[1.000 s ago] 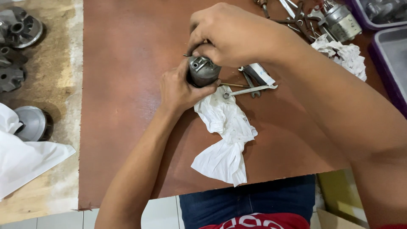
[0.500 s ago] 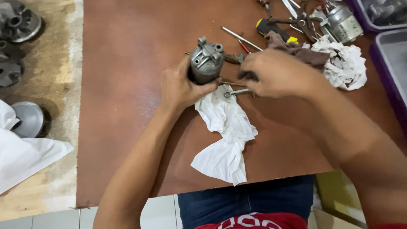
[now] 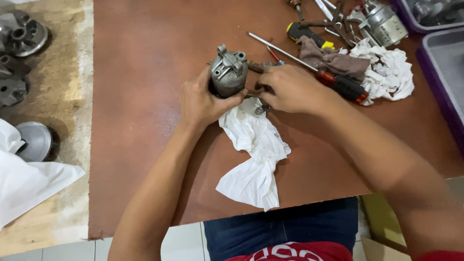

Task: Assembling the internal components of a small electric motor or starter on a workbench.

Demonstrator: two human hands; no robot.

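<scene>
The left hand [image 3: 203, 99] wraps closed around a grey cast-metal cylindrical housing [image 3: 228, 75], holding it upright on the brown leather-like work mat [image 3: 145, 96]. Just right of that grip, the right hand [image 3: 290, 89] curls over small metal tools; what it pinches is hidden. The housing looks intact, with no loose parts seen. A crumpled white cloth [image 3: 253, 154] trails beneath. Pale floor tiles show below the mat.

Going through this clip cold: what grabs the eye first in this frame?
The grey metal housing at the middle of the brown mat, gripped upright by the left hand. Beside it the right hand rests on small tools, above a crumpled white rag. A clutter of screwdrivers and rags lies at top right.
</scene>
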